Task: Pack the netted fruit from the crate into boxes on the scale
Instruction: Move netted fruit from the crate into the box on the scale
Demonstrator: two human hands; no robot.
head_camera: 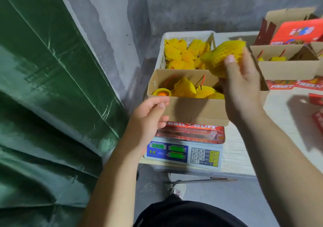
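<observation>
Our right hand (242,80) grips netted fruit (222,57) at its 11 o'clock; left hand (150,116) loosely curled, seemingly touching box (192,109).

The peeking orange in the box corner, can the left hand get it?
Probably yes. The left hand sits at the box front wall, just below that orange, holding nothing, with the top open.
</observation>
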